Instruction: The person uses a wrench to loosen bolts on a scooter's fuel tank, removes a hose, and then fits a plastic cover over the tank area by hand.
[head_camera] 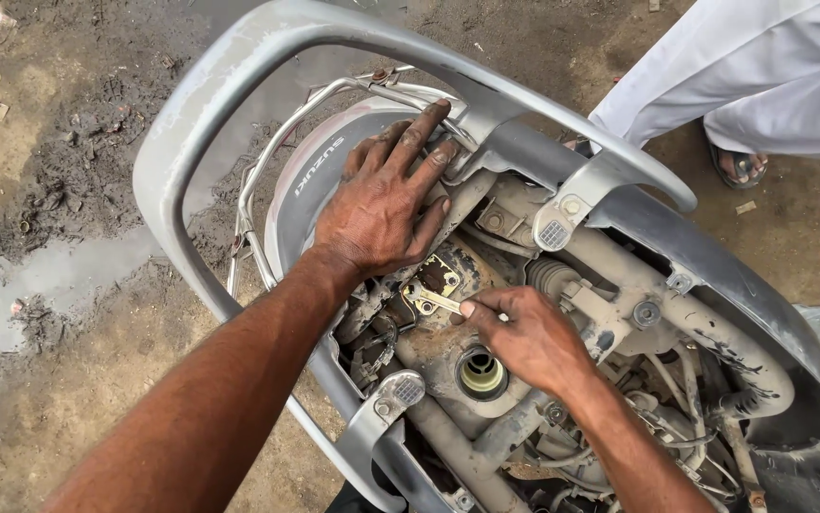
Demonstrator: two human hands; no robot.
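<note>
Spanner (437, 301), small and flat, lies across the exposed rear of a scooter with its seat off, its ring end seated on a fastener of the brass-coloured bracket (440, 275) near the middle of the frame. My right hand (524, 334) comes in from the lower right and pinches the free end of the spanner between thumb and fingertips; the fingers are closed on the tool, light rather than fisted, which suits a short handle in a cramped recess. My left hand (383, 204) lies palm down and fingers spread across the tail section, holding nothing; its fingertips reach up to the junction where the grey grab rail (239, 85) meets its mount. Pressing flat there appears to steady the bodywork against the turning force and to keep my forearm clear of the tool.

Just below the spanner, and partly under my right hand, sits the open fuel filler neck (481, 373), uncapped, with a pale ring inside. Dust-caked frame tubes (714, 328) run off to the right, with hoses and wiring tangled beneath them. A thin chrome carrier rail (272, 152) loops around the tail panel (320, 171) under my left hand.

Around the scooter is muddy ground (58, 285) with a shallow puddle at left. At upper right a second person stands well apart, shown only as a white trouser leg (771, 76) and a sandalled foot (738, 166).
</note>
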